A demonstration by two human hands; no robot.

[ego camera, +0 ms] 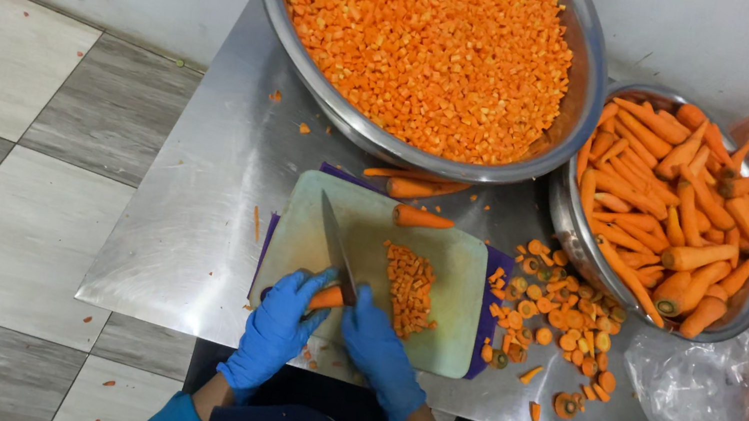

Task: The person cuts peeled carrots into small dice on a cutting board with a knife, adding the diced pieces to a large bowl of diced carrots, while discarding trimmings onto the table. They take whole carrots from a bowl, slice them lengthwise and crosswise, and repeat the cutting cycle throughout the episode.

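My left hand (273, 331), blue-gloved, is closed around a carrot piece (326, 298) at the near edge of the cutting board (445, 273). My right hand (377, 348) grips the knife (335, 245), blade over that carrot. Diced carrot (409, 289) lies mid-board. Large bowl (572, 122) of dice at the table's (192, 210) far edge; bowl of whole carrots (566, 227) at right, carrot ends (558, 323) beside the board.
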